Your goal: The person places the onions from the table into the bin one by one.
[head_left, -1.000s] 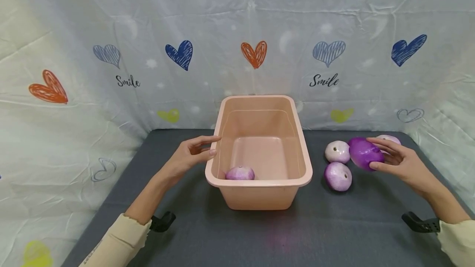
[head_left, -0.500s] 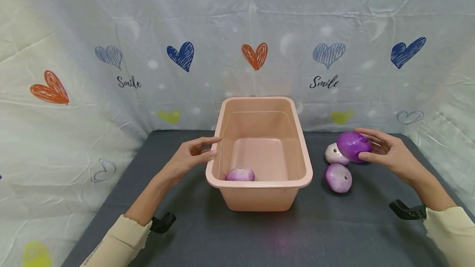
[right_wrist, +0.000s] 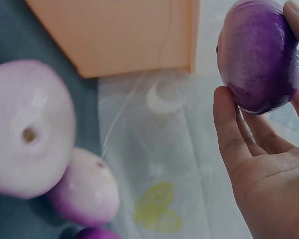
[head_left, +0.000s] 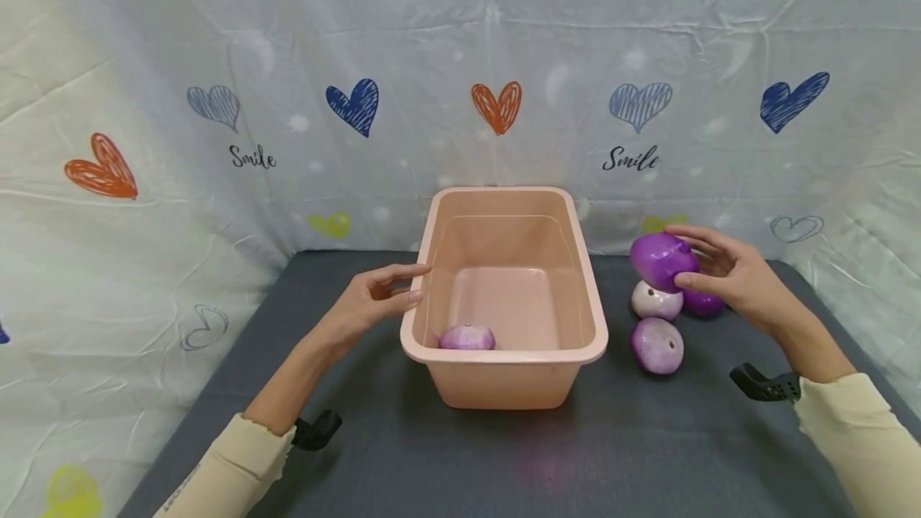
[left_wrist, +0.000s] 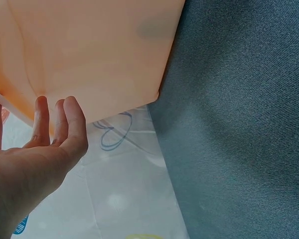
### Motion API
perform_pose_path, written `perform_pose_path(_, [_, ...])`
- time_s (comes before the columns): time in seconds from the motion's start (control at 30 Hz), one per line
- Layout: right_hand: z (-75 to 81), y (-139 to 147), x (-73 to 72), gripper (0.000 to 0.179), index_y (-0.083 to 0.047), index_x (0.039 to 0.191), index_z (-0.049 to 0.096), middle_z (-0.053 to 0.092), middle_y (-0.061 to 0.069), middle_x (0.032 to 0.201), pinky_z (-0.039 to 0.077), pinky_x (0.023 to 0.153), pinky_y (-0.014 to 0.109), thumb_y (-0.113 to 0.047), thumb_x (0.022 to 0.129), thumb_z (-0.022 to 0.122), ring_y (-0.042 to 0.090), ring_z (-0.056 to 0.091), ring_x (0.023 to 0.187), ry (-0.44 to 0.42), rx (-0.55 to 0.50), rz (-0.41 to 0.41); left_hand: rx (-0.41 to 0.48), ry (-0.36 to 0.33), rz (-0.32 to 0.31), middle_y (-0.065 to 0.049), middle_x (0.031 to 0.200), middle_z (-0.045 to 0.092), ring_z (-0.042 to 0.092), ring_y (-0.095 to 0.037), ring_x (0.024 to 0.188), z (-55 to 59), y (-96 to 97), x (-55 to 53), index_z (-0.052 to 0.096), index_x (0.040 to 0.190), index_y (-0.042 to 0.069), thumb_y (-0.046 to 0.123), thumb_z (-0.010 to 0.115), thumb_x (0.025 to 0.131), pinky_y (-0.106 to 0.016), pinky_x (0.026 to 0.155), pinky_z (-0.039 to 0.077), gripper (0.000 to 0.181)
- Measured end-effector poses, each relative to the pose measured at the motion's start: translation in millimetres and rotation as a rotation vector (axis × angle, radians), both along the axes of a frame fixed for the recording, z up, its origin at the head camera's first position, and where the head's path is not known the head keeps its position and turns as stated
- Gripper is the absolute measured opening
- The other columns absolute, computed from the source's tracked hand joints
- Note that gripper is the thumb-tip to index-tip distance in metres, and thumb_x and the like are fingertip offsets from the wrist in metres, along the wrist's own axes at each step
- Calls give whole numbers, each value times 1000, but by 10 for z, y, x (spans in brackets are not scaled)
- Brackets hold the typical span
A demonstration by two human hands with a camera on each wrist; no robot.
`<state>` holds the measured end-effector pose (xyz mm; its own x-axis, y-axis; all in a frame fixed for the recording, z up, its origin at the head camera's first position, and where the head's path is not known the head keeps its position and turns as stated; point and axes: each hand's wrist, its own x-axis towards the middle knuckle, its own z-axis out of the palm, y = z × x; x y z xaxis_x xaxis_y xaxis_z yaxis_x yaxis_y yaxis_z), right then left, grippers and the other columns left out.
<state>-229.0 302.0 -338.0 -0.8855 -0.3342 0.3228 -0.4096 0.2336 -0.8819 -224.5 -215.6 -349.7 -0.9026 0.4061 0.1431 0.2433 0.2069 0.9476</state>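
My right hand (head_left: 741,282) holds a glossy red onion (head_left: 659,260) between thumb and fingers, raised above the onions on the table at the right. In the right wrist view the held onion (right_wrist: 259,57) rests on the fingertips. Below it lie a pale onion (head_left: 656,302), a darker purple onion (head_left: 703,304) partly hidden by the hand, and a front onion (head_left: 657,346). A peach plastic basin (head_left: 504,357) stands in the middle with one onion (head_left: 468,338) inside near its front left corner. My left hand (head_left: 381,290) touches the basin's left rim, fingers relaxed.
A dark grey cloth (head_left: 504,462) covers the table. Behind it hangs a pale curtain (head_left: 432,46) printed with hearts and words; the basin's far end stands close to it. Black straps (head_left: 316,430) are on both wrists.
My right hand has lifted the held onion and moved it left, above the pale onion. Another purple onion has come into view behind it. The left hand stays on the rim.
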Motion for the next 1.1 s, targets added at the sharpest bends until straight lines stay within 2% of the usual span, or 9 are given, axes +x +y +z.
perform_pose_path(0.23, [182,-183,-87,61,-8,149,51,52,5,144,49,95,22,4,93,71,18,54,124,32,26,8,3,-3,5,-15,142,57,62,-27,118,9,-7,-6,59,145,10,19,73,97,-41,98,50,51])
perform_pose_path(0.4, [280,-327,-149,62,-9,149,52,51,7,146,48,97,23,4,92,71,22,52,127,61,27,49,0,-16,6,-11,143,56,60,-26,122,15,-12,-11,59,145,11,19,73,97,-47,102,47,51])
perform_pose_path(0.53, [341,-450,-194,62,-11,149,52,50,8,147,52,94,29,4,92,72,24,52,127,61,12,94,-6,-20,12,-7,143,57,58,-26,124,27,-7,-12,60,145,12,20,75,96,-51,104,44,51])
perform_pose_path(0.7, [369,-620,-256,62,-9,148,53,52,11,146,55,90,35,5,91,73,27,55,126,76,-3,158,-16,-25,8,-6,143,57,58,-26,124,34,-7,-10,60,145,13,21,75,96,-51,105,44,52])
perform_pose_path(1.1, [421,-1020,-350,63,-5,146,55,51,13,147,52,96,37,1,88,79,31,51,131,59,-42,267,-14,-30,11,-6,143,57,58,-26,125,39,-8,-17,60,145,14,21,75,96,-52,106,43,51])
